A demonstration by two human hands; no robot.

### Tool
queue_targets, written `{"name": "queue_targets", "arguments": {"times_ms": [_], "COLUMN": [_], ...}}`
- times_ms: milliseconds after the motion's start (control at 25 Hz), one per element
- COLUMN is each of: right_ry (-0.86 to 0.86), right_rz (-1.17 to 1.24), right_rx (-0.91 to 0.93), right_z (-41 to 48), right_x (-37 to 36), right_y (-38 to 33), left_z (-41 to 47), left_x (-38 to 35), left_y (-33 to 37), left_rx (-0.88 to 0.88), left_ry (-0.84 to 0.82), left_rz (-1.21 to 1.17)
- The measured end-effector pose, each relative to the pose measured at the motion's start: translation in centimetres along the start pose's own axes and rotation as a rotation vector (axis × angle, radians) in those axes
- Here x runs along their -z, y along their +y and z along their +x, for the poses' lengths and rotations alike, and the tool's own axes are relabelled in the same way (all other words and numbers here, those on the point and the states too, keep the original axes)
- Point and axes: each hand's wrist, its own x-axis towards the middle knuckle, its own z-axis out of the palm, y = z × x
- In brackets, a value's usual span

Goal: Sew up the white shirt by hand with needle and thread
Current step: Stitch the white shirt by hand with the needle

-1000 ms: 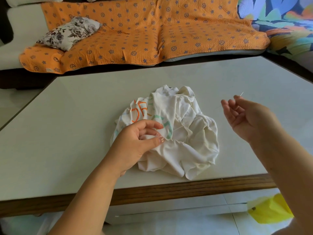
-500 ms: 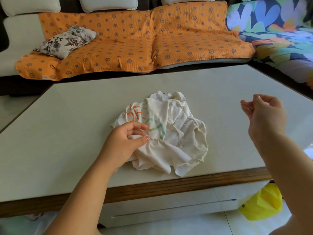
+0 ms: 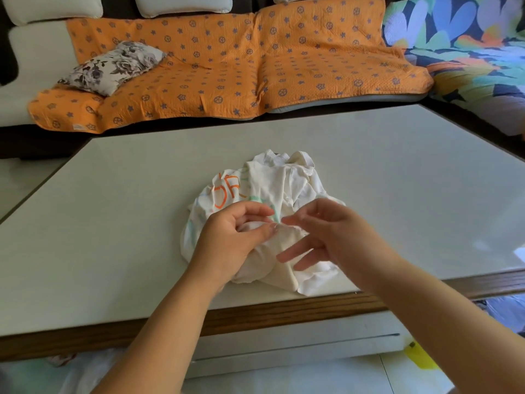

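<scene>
Left hand point(image 3: 227, 237) has thumb and forefinger curled in, pinching a soft fold of the white shirt point(image 3: 272, 200), and the right hand point(image 3: 329, 231) meets it fingertip to fingertip with its lower fingers splayed loose over the cloth; whether it grips a needle, too blurred to tell. One shirt, two hands: it's crumpled cotton, a rumpled mound with orange and green print, sitting near the front edge of the smooth pale table point(image 3: 113, 223) with its wooden rim.

Crumpled soft cotton-like white shirt point(image 3: 284, 191), smooth semi-gloss table point(image 3: 113, 223) with wood edge, quilted orange sofa cover point(image 3: 227, 66)
</scene>
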Motion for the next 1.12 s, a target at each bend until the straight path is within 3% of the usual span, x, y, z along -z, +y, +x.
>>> {"name": "queue_targets", "arguments": {"times_ms": [200,360,1120], "right_ry": [0.170,0.175,0.162], "right_rz": [-0.249,-0.295,-0.231], "right_rx": [0.185,0.263,0.223], "right_z": [1.3,1.5,2.4], "right_x": [0.1,0.3,0.4], "right_y": [0.8,1.2,1.5], "left_z": [0.3,0.2,1.0], "left_x": [1.3,1.5,1.3], "left_y": [-0.5,-0.3,-0.3], "left_rx": [0.010,-0.001,0.163], "left_ry": [-0.069,-0.117,-0.130], "left_rz": [0.172,0.345,-0.006]}}
